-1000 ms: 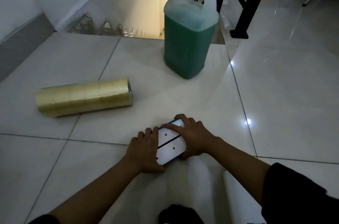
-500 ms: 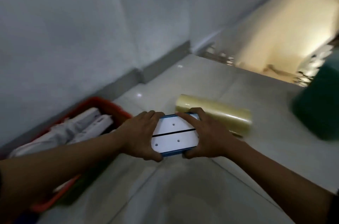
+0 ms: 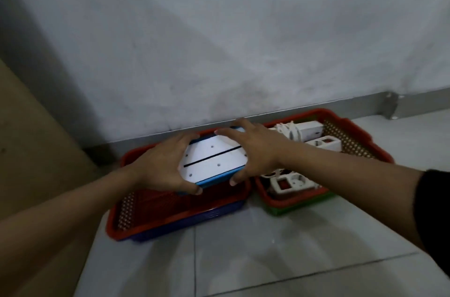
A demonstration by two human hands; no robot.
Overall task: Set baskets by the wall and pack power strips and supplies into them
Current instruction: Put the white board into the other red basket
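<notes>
Both hands on the white-and-blue power strip pack [image 3: 211,161]: left hand [image 3: 162,166] grips its left end, right hand [image 3: 255,148] grips the right end, fingers curled over the edges. Pack is held over the far half of the left red basket [image 3: 170,211], which sits nested in a blue one [image 3: 185,223]; can't tell if it touches the basket floor. Right red basket [image 3: 353,141], nested in a green one [image 3: 299,206], holds white power strips [image 3: 292,181] and adapters. Both baskets sit on the tiled floor [image 3: 267,248], far edges against the wall [image 3: 243,29].
</notes>
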